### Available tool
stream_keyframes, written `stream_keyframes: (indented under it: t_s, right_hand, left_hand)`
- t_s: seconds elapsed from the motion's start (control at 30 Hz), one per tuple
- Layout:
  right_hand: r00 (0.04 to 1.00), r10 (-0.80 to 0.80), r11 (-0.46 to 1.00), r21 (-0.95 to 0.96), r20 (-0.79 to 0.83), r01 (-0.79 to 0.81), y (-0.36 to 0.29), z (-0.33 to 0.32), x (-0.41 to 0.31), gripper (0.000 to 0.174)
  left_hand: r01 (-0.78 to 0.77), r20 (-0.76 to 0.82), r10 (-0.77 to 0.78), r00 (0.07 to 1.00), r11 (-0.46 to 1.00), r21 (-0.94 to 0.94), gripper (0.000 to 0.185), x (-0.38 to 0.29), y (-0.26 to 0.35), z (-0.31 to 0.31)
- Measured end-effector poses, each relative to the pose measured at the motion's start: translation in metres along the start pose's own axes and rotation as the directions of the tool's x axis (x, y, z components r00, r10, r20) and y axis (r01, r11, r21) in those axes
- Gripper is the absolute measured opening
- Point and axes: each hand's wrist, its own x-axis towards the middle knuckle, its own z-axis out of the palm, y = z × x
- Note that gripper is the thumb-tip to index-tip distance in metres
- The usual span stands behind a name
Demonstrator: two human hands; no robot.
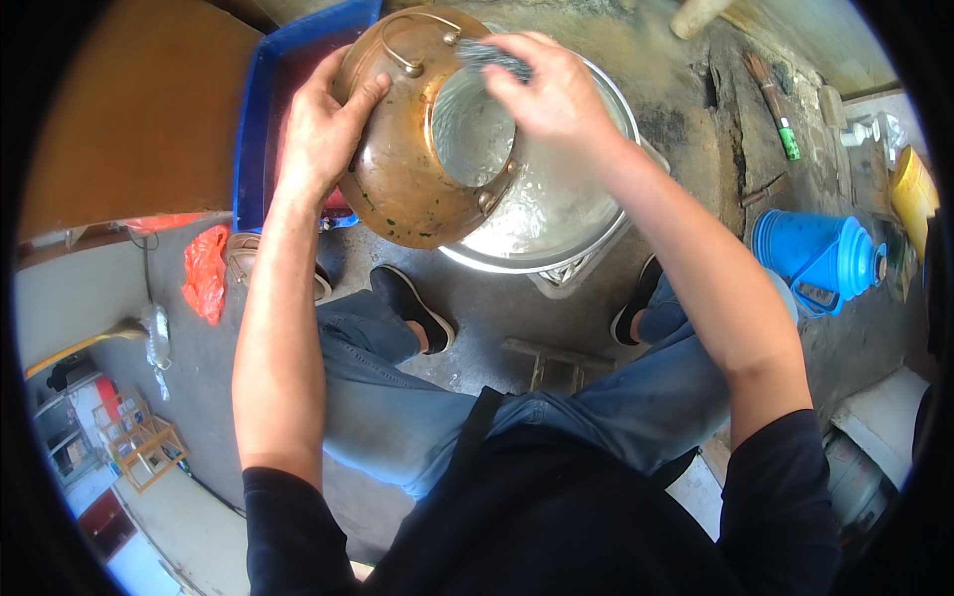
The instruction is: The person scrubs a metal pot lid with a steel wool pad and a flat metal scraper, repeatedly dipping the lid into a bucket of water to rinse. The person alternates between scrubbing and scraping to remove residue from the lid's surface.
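Note:
A round copper-coloured metal vessel [399,156] with a central opening, wire loop handle and rivets is tilted over a wide silver metal basin [555,216] of water. My left hand [328,119] grips the vessel's left side, thumb on the outer face. In my right hand [555,86] is a dark grey scouring pad [493,61], close to the handle's right mount and the upper edge of the opening. The right hand is slightly blurred; whether the pad touches the metal is hard to tell. Dark green specks dot the vessel's lower surface.
A blue-rimmed tray [246,149] stands left, beyond the vessel. A red plastic bag [205,272] lies on the floor nearby. To the right are a blue thermos flask [812,249] lying sideways in view and a green-handled brush [775,112]. A low frame [559,365] sits between my legs.

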Motion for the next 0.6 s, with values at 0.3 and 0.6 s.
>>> stream_keyframes:
  t_s: [0.3, 0.6]
  right_hand:
    - [0.784, -0.609, 0.734, -0.287, 0.123, 0.616, -0.018, 0.018, -0.035, 0.018]
    - [0.836, -0.547, 0.803, -0.258, 0.039, 0.537, -0.021, 0.008, -0.025, 0.014]
  left_hand:
    - [-0.079, -0.103, 0.101, 0.989, 0.976, 0.203, 0.037, 0.005, 0.003, 0.014]
    - [-0.059, -0.135, 0.096, 0.986, 0.966, 0.253, 0.035, 0.004, -0.002, 0.026]
